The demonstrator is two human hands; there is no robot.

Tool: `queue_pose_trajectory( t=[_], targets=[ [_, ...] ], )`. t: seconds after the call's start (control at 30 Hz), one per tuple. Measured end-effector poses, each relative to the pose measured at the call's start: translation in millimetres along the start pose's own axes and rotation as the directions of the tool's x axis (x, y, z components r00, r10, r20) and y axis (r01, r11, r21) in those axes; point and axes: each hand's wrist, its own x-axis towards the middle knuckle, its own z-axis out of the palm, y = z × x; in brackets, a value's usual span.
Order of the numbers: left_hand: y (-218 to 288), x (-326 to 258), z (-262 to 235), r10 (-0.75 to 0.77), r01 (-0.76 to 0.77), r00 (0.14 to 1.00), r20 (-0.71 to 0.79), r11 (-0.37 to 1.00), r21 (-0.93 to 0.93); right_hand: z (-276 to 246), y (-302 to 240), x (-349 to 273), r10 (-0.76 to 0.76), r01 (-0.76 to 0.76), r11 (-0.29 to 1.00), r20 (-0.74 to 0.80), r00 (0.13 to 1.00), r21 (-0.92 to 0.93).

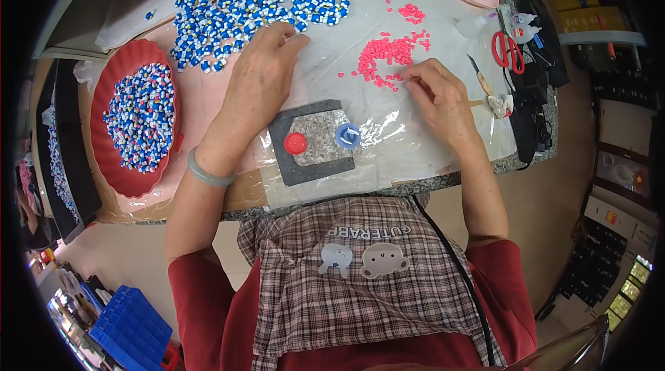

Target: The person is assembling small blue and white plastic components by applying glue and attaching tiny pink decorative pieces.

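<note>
My left hand (263,69) is bent at the near edge of a spread of small blue-and-white pieces (228,18), its fingers curled together. Whatever is between those fingertips is hidden. Over on the right, my right hand (441,97) has thumb and forefinger drawn together beside a loose heap of tiny pink pieces (384,52); what they pinch is too small to make out. Between my forearms lies a dark grey frame (298,175) around a speckled slab. A red round cap (296,143) and a small blue round dish (348,137) rest on it.
A red scalloped tray (100,121) full of blue, white and pink pieces stands at the left. Red-handled scissors (508,52), a pointed tool (479,73) and small glue bottles (525,24) lie at the right. Clear plastic sheeting (388,156) covers the worktop. A blue crate (131,329) sits below left.
</note>
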Motion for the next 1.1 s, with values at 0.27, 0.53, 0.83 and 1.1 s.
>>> queue_pose_trajectory(
  t=[0.27,0.53,0.83,1.1],
  targets=[
    [-4.8,2.7,1.8,0.001,-0.001,1.0,0.03,1.0,-0.008,10.2,-12.5,-6.0,0.008,-0.005,0.995,0.032,0.999,-0.099],
    [-9.9,14.1,6.2,-0.094,0.094,0.995,-0.03,0.995,-0.023,-0.1,-3.6,-3.9,-0.299,0.304,0.952,0.108,0.948,-0.038],
    [-14.9,27.7,22.3,0.05,-0.049,0.999,-0.005,0.992,0.113,-2.5,-6.0,-16.5,-0.058,0.059,0.997,0.035,0.998,-0.044],
    [-10.8,19.8,18.2,0.015,-0.021,0.999,0.039,0.989,0.143,6.6,-17.5,-18.7,-0.064,0.065,0.996,0.019,0.998,-0.068]
  ],
)
